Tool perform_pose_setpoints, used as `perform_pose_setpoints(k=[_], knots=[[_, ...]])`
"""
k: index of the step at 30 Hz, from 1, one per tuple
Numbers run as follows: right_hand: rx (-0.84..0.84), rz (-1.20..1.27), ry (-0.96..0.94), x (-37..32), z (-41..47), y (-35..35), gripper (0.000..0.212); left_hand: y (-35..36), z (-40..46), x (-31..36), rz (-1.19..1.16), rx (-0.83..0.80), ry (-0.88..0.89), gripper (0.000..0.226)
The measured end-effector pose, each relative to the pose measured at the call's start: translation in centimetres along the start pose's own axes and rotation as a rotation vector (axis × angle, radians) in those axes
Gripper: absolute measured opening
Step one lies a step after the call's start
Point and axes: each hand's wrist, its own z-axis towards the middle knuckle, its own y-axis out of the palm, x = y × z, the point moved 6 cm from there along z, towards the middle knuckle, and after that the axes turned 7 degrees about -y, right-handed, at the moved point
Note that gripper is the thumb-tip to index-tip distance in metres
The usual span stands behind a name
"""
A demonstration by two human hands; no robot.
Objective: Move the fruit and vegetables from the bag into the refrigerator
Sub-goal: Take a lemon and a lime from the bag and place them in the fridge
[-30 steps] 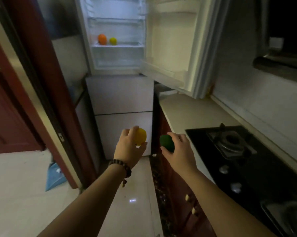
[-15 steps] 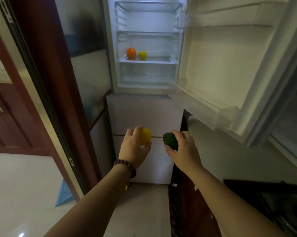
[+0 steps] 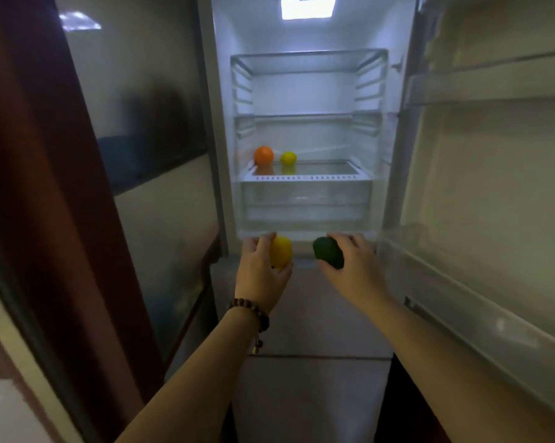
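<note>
Lit from above, the open refrigerator [image 3: 305, 129] held an orange [image 3: 263, 155] and a lemon [image 3: 288, 157] on one shelf. Below it, the left hand [image 3: 261, 273] gripped a yellow fruit [image 3: 282, 251]; the right hand [image 3: 354, 270] gripped a dark green fruit [image 3: 328, 252].

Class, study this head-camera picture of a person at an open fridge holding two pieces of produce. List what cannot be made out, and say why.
- The bag: outside the head view.
- Yellow fruit: its kind is unclear; the left hand covers part of it, and the light is dim.
- Dark green item: too dark to identify; the right hand hides its far side.
- Drawer contents: blurred behind frosted plastic.
</note>
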Motion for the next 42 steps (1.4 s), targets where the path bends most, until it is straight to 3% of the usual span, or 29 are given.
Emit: perform_pose_setpoints(k=[14, 16, 19, 24, 29, 33, 42], knots=[[0.088, 0.015, -0.060, 8.0, 27.3, 9.0, 0.052, 5.6, 27.9, -2.9, 0.008, 0.188, 0.180, 0.067], [0.085, 0.014, -0.071, 9.5, 31.7, 10.6, 0.052, 6.6, 32.2, -3.3, -0.004, 0.198, 0.136, 0.065], [0.017, -0.005, -0.053, 11.9, 38.1, 13.0, 0.051, 8.7, 38.9, -4.3, 0.034, 0.142, 0.025, 0.059], [-0.083, -0.115, -0.079, 16.7, 46.4, 16.6, 0.053, 13.4, 47.9, -6.3, 0.238, 0.017, -0.014, 0.050], [-0.223, -0.078, 0.012, 21.0, 50.7, 20.1, 0.057, 16.8, 53.7, -7.9, 0.222, 0.009, -0.007, 0.032], [-0.288, -0.070, 0.011, 22.7, 52.5, 22.5, 0.047, 18.7, 55.8, -8.5, 0.353, -0.015, -0.029, 0.032], [-0.359, -0.045, -0.055, 23.7, 52.5, 24.4, 0.058, 20.2, 56.6, -9.1, 0.449, -0.008, 0.049, 0.034]])
